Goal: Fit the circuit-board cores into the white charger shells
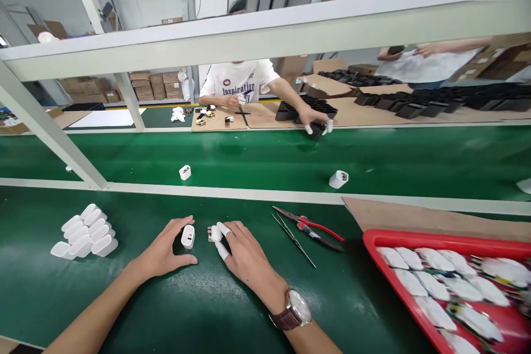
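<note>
A white charger housing (188,237) with two slots in its end stands on the green work surface. My left hand (164,249) is open beside it, thumb and fingers spread around the housing; contact is hard to tell. My right hand (244,257), with white finger cots on thumb and index finger and a watch at the wrist, pinches a small white-covered charger circuit board (214,233). Its metal end points left toward the housing. To the right of this hand lie tweezers (294,240) and red-handled long-nose pliers (309,227).
Stacked white housings (85,232) lie at left. A red tray (398,293) of white-covered circuit boards is at right. Beyond a pale rail, a green conveyor belt (257,160) carries white housings (339,179). Across it, a co-worker (240,83) reaches to a black box. A frame beam spans above.
</note>
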{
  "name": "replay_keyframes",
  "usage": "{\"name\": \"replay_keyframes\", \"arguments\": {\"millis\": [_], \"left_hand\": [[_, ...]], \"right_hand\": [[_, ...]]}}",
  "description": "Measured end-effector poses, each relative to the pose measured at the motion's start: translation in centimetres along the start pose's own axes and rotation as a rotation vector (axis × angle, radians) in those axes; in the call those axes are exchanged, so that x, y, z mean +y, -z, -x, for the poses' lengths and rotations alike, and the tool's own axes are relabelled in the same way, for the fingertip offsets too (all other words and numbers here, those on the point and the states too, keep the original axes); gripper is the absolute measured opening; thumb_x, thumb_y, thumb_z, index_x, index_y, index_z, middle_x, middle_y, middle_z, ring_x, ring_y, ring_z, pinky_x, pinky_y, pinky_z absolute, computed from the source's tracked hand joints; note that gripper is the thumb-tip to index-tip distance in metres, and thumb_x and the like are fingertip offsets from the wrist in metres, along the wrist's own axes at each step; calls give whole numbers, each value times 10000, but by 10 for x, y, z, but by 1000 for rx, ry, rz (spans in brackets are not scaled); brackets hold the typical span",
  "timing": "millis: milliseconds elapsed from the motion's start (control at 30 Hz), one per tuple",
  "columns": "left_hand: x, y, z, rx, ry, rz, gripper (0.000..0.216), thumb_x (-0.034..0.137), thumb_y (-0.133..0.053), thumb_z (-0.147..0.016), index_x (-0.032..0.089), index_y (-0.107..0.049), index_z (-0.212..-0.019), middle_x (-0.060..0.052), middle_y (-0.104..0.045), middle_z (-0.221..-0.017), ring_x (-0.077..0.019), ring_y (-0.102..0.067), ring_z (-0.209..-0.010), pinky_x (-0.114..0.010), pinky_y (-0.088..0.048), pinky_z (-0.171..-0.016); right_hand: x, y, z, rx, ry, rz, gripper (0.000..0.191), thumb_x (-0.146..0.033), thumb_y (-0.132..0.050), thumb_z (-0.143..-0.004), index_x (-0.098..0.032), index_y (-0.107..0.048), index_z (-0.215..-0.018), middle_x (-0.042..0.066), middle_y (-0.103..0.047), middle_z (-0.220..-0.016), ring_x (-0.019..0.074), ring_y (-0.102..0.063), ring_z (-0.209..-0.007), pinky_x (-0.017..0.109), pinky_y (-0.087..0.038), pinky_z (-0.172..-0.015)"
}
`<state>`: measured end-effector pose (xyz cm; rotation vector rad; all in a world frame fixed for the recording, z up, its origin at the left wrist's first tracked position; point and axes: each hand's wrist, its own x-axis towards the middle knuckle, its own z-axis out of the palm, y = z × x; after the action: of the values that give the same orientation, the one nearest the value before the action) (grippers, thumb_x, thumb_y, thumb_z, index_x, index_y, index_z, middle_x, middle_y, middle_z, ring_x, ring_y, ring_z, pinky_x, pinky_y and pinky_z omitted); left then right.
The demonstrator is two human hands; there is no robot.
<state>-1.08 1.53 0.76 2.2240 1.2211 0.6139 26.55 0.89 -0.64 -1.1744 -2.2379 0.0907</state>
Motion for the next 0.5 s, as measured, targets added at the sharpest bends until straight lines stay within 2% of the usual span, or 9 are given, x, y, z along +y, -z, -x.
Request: {"name": "replay_keyframes", "arguments": {"millis": [100, 233, 367, 500], "left_hand": [[-2, -5, 2, -2, 18, 74, 828, 318, -738, -974, 411, -253, -1639, -56, -608, -1520, -279, -586, -1398, -514, -494, -1171], [0, -14, 3, 46, -41, 60, 817, 285, -714, -994, 407, -238, -1647, -53, -632, -1478, -277, -602, -1363, -498, -522, -1137], [4, -15, 5, 68, -115, 18, 774, 273, -648, -1040, 392, -203, -1662, -80, -625, -1465, -276, -598, -1334, -506, -529, -1112], [4, -13, 6, 81, -132, -23, 797, 265, -639, -1045, 381, -163, -1674, -84, -643, -1447, -279, -603, -1324, -504, -539, -1093]], "right_hand": [[-8, 3, -2, 92, 15, -54, 316, -97, -571, -976, -186, -569, -1279, 120, -674, -1156, 289, -638, -1035, 464, -609, -859], [-27, 7, -6, 210, 71, -183, 428, -116, -611, -978, -197, -510, -1386, 130, -648, -1210, 286, -618, -1096, 462, -605, -888], [-38, 6, -4, 178, 136, -156, 473, -73, -609, -961, -187, -509, -1409, 148, -629, -1233, 307, -592, -1110, 474, -606, -870], [-35, 2, 1, 127, 182, -117, 455, -36, -598, -934, -146, -526, -1369, 179, -597, -1276, 333, -552, -1142, 504, -604, -885]]}}
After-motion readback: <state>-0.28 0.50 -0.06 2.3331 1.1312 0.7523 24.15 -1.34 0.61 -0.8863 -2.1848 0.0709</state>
